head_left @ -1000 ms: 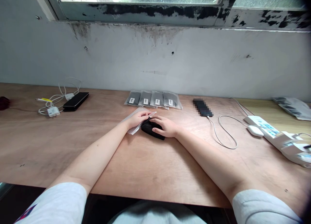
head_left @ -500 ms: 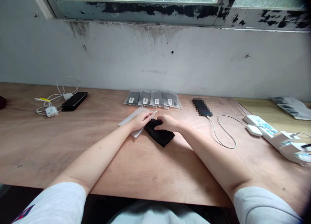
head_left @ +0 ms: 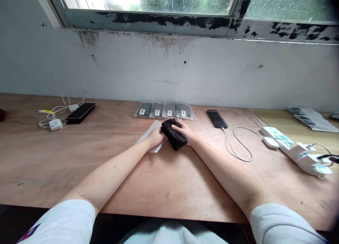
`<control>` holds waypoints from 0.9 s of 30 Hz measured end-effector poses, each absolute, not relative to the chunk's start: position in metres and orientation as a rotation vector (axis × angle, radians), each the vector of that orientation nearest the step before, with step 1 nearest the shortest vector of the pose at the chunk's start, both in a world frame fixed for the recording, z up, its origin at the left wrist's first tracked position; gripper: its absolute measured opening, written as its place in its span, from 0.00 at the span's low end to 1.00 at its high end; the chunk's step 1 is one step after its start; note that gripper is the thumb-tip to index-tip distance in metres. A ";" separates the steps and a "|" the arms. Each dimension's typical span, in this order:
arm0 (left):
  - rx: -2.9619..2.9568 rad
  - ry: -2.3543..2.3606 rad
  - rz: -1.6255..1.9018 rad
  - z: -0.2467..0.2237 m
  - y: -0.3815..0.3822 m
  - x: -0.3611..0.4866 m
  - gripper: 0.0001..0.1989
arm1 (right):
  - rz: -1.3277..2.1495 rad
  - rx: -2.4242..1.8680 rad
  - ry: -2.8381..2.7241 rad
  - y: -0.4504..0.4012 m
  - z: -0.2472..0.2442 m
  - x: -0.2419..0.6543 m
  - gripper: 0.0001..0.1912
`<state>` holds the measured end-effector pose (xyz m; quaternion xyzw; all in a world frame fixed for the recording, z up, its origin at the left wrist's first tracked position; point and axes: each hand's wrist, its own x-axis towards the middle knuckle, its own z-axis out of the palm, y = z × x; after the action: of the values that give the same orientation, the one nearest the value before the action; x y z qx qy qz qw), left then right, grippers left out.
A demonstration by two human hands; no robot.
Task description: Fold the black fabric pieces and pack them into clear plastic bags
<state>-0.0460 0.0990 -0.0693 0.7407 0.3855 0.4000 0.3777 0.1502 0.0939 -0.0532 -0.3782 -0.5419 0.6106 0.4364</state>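
Observation:
My right hand [head_left: 186, 131] is closed round a folded black cloth item [head_left: 174, 135], thumb on top, raised a little above the table. My left hand [head_left: 156, 136] is closed on a whitish translucent bag [head_left: 148, 131], just left of the black item; its fingertips are partly hidden behind the cloth. Behind my hands, several flat translucent packets with dark contents and white labels, such as the rightmost packet [head_left: 188, 111], lie in an overlapping row near the wall.
On the wooden table [head_left: 127, 180], a black case [head_left: 81, 113] and white cables with a charger [head_left: 55, 124] lie left. A phone [head_left: 217, 119] on a cable and a white power strip [head_left: 278, 134] are right. More packaging [head_left: 312, 118] sits far right.
My right hand has lifted and turned the black item, which now overlaps my left fingertips. My left hand and the bag have shifted slightly right. The camera view has tilted up slightly.

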 end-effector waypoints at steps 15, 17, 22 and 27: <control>1.730 1.125 1.284 -0.067 0.102 -0.043 0.12 | 1.512 -1.055 -1.839 0.095 -0.041 0.164 0.22; 1.787 1.139 1.313 -0.064 0.099 -0.041 0.10 | 1.406 -1.111 -1.908 0.093 -0.040 0.161 0.20; 2.158 1.132 1.225 -0.051 0.086 -0.028 0.09 | 1.407 -1.134 -1.818 0.089 -0.040 0.154 0.18; 2.302 1.083 1.154 -0.046 0.080 -0.015 0.10 | 1.343 -1.247 -1.694 0.086 -0.044 0.151 0.12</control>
<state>-0.0146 0.0802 -0.0457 0.8116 0.3817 0.4068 0.1733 0.1512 0.0863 -0.0445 -0.4738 -0.6436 0.5105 0.3173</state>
